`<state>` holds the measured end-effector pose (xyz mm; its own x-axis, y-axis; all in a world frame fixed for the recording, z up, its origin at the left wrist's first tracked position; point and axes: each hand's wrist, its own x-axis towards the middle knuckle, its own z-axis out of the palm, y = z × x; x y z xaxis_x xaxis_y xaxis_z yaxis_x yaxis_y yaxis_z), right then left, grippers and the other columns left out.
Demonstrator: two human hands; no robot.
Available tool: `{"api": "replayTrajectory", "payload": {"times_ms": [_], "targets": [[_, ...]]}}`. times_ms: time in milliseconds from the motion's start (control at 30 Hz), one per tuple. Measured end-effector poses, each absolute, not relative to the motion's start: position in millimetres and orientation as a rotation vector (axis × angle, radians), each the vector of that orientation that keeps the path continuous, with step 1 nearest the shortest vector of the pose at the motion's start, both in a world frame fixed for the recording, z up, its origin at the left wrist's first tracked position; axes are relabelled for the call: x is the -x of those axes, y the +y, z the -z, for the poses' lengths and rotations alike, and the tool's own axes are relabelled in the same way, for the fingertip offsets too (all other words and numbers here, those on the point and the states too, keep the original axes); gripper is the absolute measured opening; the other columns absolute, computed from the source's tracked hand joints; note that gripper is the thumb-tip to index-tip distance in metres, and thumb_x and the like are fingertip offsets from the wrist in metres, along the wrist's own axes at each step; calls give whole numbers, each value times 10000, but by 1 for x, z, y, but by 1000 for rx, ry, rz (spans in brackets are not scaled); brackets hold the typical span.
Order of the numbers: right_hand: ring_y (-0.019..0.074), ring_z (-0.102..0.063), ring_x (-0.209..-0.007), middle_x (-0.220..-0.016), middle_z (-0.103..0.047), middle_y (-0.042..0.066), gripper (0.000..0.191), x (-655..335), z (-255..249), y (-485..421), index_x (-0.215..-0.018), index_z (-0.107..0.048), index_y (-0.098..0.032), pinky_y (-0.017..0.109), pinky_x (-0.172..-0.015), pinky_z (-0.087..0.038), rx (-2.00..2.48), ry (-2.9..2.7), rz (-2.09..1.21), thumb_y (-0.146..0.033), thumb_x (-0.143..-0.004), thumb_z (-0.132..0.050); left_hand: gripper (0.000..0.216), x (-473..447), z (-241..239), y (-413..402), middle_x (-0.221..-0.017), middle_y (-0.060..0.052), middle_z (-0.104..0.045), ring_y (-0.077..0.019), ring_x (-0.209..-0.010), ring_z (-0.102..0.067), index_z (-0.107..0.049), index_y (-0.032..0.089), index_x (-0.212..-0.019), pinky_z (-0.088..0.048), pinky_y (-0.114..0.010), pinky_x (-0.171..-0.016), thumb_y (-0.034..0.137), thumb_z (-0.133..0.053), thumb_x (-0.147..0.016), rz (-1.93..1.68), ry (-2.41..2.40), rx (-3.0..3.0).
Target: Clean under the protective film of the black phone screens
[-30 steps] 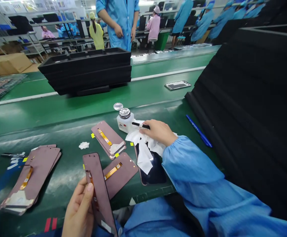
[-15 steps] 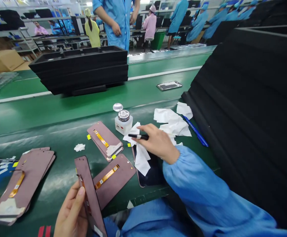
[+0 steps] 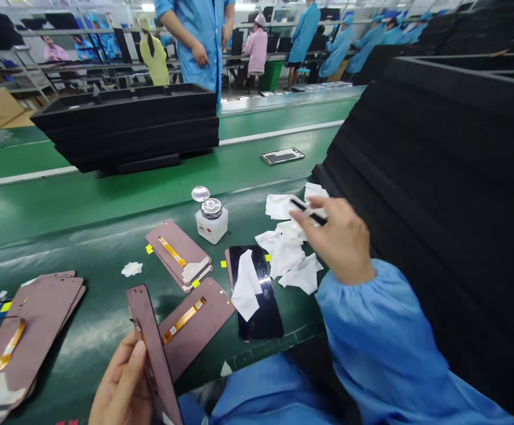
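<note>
My left hand (image 3: 124,378) grips a mauve-backed phone screen panel (image 3: 154,348), tilted nearly on edge, with its flex cable against my fingers. My right hand (image 3: 339,236) is closed on a black pen-like tool (image 3: 314,216), above a scatter of white wipes (image 3: 285,251). Beside my left hand lies a mauve panel (image 3: 197,324) with an orange flex cable. Left of the wipes, a dark glossy panel (image 3: 263,319) has one white wipe (image 3: 245,289) on it. Behind are two stacked mauve panels (image 3: 177,248) and a white dispenser bottle (image 3: 212,224), its metal lid flipped up.
More mauve panels (image 3: 48,319) are stacked at the left. Black trays (image 3: 137,130) stand on the green conveyor, and a tall pile of black trays (image 3: 438,195) walls off the right. A phone frame (image 3: 283,156) lies on the belt. A person in blue (image 3: 201,41) stands across it.
My right hand has moved right with the black tool, from beside the bottle to over the wipes. Wipes near the bottle have shifted right, uncovering more dark panel. My left hand keeps its panel.
</note>
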<state>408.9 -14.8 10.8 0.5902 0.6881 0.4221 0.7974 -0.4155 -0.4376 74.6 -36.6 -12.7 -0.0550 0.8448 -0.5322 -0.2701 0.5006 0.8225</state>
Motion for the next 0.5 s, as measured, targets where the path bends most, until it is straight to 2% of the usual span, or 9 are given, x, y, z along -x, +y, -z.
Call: {"api": "replayTrajectory", "payload": {"times_ms": [133,233,300,367,433,500], "targets": [[195,-671,-817,-990,-687,19,324,-356,14,-29,-1079,-635,-253,281,-640,-477,2044,-1726,-187,-390,-789,-679,430,-84,8,-36,-611,32,-562,-99,-510,-481,-714,231,-905,-463,-172,-460,342,-874,-522,-1043,1292,-560],[152,-664,-730,-873,-684,-34,143,-348,23,-34,-885,-661,-274,241,-597,-459,1980,-1875,-255,-223,-754,-685,461,-91,4,-38,-629,31,-567,-98,-523,-492,-709,228,-949,-460,-168,-455,330,-871,-529,-1059,1288,-535],[179,-665,-754,-871,-688,-2,113,-365,18,-37,-859,-651,-252,273,-643,-476,2034,-1760,-161,-173,-784,-622,479,-96,1,-40,-629,36,-567,-91,-526,-493,-700,224,-996,-455,-156,-457,321,-859,-554,-1065,1285,-505],[284,-656,-854,-982,-678,120,170,-388,4,-42,-988,-632,-191,389,-704,-487,2149,-1470,96,-271,-860,-554,466,-101,-2,-43,-613,46,-556,-76,-513,-478,-693,217,-1012,-434,-137,-447,315,-846,-583,-1085,1275,-483],[369,-614,-1014,-1043,-665,174,337,-403,-10,-48,-1057,-634,-190,450,-779,-486,2197,-1100,459,-451,-848,-591,432,-105,-3,-46,-616,47,-573,-74,-522,-496,-691,215,-980,-449,-135,-473,326,-846,-592,-1098,1271,-478],[347,-628,-991,-1058,-670,165,380,-399,-17,-54,-1070,-634,-219,438,-790,-501,2136,-1054,454,-518,-842,-579,419,-108,-1,-48,-646,44,-614,-77,-538,-527,-680,225,-973,-473,-142,-514,351,-844,-608,-1092,1265,-495]]}}
